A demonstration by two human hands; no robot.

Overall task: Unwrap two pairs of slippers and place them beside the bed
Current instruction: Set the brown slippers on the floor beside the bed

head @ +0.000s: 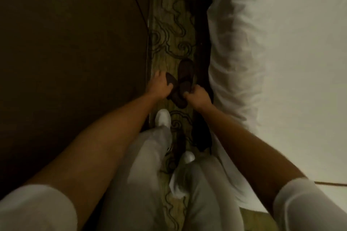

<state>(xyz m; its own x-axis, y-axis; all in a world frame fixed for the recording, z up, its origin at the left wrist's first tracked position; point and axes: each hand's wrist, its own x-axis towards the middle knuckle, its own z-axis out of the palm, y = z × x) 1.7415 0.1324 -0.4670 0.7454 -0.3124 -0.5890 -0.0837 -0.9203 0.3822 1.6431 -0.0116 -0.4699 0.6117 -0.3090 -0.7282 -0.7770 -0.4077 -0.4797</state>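
Note:
Two dark brown slippers are in my hands above the patterned carpet, in the narrow strip beside the bed. My left hand grips one slipper that points toward me. My right hand pinches the heel of the other slipper, whose toe points away. The two slippers touch or cross between my hands. No wrapping shows on them. Another dark shape lies on the floor by the bed near my right forearm; it is too dim to identify.
A dark wooden wall or cabinet stands on the left. White bedding hangs down on the right. My legs in light trousers and white shoes stand on the carpet strip below my hands.

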